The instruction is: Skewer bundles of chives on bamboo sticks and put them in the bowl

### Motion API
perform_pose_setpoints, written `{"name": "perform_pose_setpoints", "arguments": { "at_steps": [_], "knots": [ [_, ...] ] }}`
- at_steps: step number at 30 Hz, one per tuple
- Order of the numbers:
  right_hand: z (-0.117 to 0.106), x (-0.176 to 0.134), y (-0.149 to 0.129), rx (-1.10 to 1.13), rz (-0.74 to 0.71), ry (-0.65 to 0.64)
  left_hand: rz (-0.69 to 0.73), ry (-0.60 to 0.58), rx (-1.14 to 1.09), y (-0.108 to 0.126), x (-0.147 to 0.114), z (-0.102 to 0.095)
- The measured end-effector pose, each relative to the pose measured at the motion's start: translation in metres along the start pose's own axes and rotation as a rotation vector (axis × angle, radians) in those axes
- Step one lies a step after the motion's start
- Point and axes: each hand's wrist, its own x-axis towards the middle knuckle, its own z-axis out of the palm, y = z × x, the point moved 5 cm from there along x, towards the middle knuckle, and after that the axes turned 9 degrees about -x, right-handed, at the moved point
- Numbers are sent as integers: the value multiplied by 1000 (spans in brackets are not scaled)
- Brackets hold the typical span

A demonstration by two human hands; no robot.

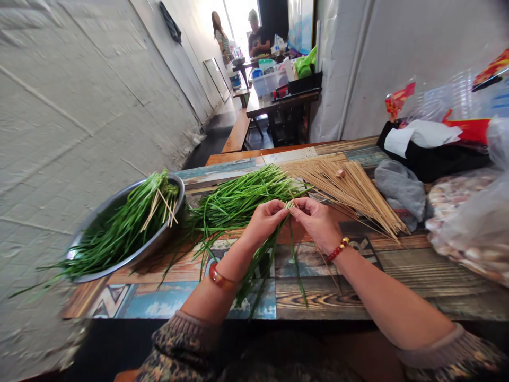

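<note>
Over the middle of the table, my left hand pinches the pale ends of a small bunch of chives, whose green leaves hang down toward the front edge. Fingertips nearly touching it, my right hand is closed on a thin bamboo skewer at those same ends; whether the skewer passes through them is hidden by the fingers. Just beyond lies a heap of loose chives. To the right, many bamboo skewers are fanned out. Skewered chives rest in a metal basin at left.
The wood-patterned table runs across the front. At its right are a grey plastic bag, a black bag and a clear bag of pale pieces. Behind stand a bench, a table with a plastic bin, and two people.
</note>
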Motion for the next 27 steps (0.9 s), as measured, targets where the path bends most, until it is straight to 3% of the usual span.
{"name": "perform_pose_setpoints", "arguments": {
  "at_steps": [6, 11, 18, 27],
  "knots": [
    [0, 0, 7, 7, 0, 2, 36, -49, 118, 4, -1, 5],
    [2, 0, 10, 55, 54, -11, 30, -106, 63, -3, 0, 3],
    [5, -1, 3, 167, 134, -146, -3, -113, -7, -3, -1, -2],
    [4, 1, 15, 69, 63, -43, -31, -95, -11, -2, -3, -2]
  ]
}}
